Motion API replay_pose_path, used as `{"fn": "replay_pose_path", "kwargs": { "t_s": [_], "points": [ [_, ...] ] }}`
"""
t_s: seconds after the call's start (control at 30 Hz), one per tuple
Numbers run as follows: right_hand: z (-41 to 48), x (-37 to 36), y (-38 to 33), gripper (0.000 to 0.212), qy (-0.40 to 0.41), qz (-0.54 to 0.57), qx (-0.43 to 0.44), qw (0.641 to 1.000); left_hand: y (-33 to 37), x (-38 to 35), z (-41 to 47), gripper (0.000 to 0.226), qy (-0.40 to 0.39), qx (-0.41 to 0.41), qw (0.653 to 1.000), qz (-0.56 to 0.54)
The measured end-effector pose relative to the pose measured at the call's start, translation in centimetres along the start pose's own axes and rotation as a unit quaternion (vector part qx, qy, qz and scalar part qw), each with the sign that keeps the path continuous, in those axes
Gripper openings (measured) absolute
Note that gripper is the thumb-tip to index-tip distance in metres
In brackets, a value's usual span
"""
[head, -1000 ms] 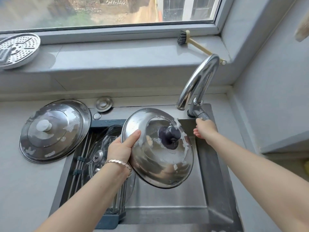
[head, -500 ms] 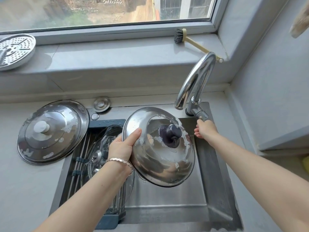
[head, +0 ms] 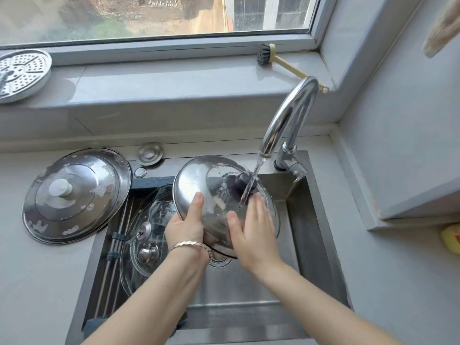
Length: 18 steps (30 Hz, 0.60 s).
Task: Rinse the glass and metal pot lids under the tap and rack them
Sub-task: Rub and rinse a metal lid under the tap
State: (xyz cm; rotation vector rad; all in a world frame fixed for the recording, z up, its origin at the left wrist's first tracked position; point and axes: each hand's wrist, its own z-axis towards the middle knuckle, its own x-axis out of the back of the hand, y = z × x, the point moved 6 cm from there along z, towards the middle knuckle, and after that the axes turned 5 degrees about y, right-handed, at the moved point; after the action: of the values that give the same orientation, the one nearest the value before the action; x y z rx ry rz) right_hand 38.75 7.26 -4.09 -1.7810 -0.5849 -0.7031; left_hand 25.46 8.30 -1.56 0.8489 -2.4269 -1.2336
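A metal lid with a dark knob is held tilted over the sink, under the tap. Water runs from the spout onto the knob and the domed face. The left hand grips the lid at its lower left rim: the thumb lies on the top face, and the other fingers are hidden behind the lid, closed on its edge. The right hand rests flat on the lid's wet face just below the knob, its fingers spread fairly wide and slightly blurred, holding nothing. A bracelet circles the left wrist.

To the left inside the sink stands a rack with a glass lid leaning in it, close beside the left hand and partly behind it. On the table left of the sink lies a larger metal lid with a pale knob, flecked with suds, well apart from both hands. A small round metal cap sits at the back of the sink rim. On the window sill a perforated steamer plate lies at the far left and a dish brush lies behind the tap. A yellow thing shows at the right edge.
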Motion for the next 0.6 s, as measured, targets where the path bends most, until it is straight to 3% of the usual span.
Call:
{"fn": "replay_pose_path", "kwargs": {
  "t_s": [0.07,0.1,0.23,0.37,0.53,0.6],
  "points": [
    [1.9,1.2,1.7,0.078,0.013,0.039,-0.101,0.994,0.4,0.6,-0.1,0.026,0.006,-0.005,1.000,0.000],
    [1.9,1.3,1.7,0.076,0.015,0.042,-0.108,0.993,0.5,0.8,-0.2,0.024,0.008,-0.007,1.000,-0.005],
    [-1.2,0.3,-1.5,0.091,-0.018,-0.042,0.044,0.998,0.8,1.2,-0.4,0.021,0.003,-0.001,1.000,-0.026],
    [1.4,2.1,0.8,0.075,-0.005,-0.006,-0.041,0.999,0.4,1.9,-0.6,0.024,-0.005,0.015,1.000,-0.010],
    [-1.8,0.5,-1.1,0.084,-0.032,-0.057,0.093,0.994,0.0,2.5,-0.4,0.028,0.001,0.034,0.999,-0.010],
    [-0.4,1.2,0.3,0.071,-0.028,-0.038,0.053,0.997,-0.1,2.7,-0.3,0.029,-0.004,0.032,0.999,-0.010]
  ]
}}
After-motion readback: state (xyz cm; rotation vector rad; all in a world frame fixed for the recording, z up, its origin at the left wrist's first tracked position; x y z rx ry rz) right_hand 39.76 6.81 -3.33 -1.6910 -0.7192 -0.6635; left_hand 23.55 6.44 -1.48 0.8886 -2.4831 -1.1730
